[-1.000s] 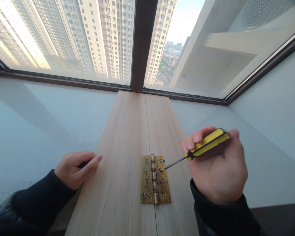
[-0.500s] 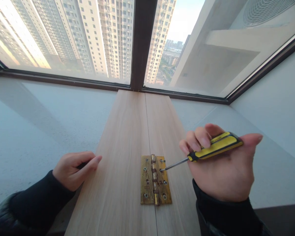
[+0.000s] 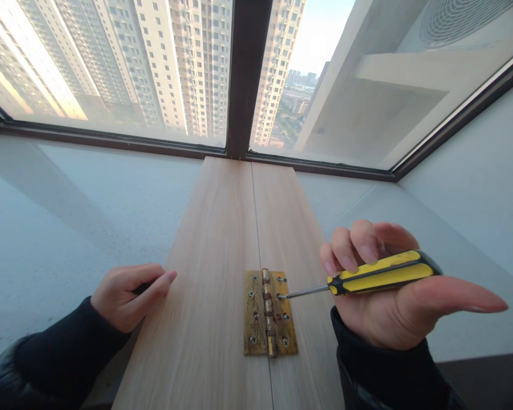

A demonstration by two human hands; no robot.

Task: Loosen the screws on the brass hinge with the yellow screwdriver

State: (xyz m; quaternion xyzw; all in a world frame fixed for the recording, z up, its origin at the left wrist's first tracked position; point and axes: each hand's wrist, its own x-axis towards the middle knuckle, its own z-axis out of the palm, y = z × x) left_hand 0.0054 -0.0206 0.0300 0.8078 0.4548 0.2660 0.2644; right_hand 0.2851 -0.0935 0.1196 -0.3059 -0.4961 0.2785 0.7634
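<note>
My right hand (image 3: pixel 393 302) grips a yellow and black screwdriver (image 3: pixel 376 278), fingers curled over the handle and thumb stretched out to the right. Its metal tip rests on a screw in the right leaf of a worn brass hinge (image 3: pixel 268 312). The hinge spans the seam between two light wooden boards (image 3: pixel 222 239) lying side by side on a pale sill. My left hand (image 3: pixel 126 295) is curled against the left edge of the left board, index finger lying on the wood. Both arms wear dark sleeves.
The boards run away from me to a dark window frame post (image 3: pixel 243 80). Tall apartment blocks show through the glass. A pale speckled sill (image 3: pixel 68 216) lies on the left and a white slanted wall (image 3: pixel 474 188) on the right.
My right hand has rolled the screwdriver handle lower and flatter, and the thumb has swung out to the right. The tip stays on the same screw. My left hand has not moved.
</note>
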